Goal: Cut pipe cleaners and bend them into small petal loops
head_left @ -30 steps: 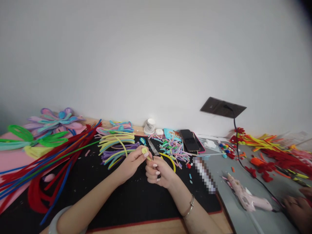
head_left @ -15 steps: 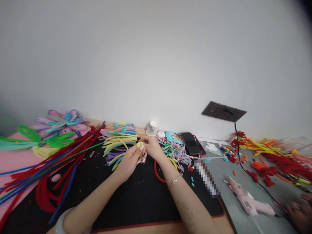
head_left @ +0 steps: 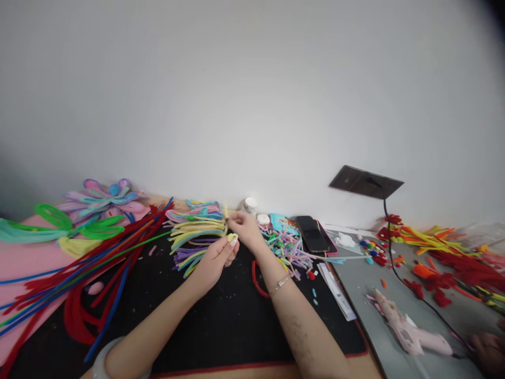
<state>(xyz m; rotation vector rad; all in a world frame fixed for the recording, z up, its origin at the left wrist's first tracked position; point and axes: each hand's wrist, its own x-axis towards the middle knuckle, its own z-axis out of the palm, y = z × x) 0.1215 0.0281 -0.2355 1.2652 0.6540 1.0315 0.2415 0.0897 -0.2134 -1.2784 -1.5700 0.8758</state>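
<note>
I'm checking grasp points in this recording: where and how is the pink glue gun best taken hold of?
Probably by its handle, from above and the right: the pink glue gun lies on its side on the gray table, handle pointing right, nozzle toward the wall and left. Mind the cord at the handle's end and another person's hand nearby.
</note>
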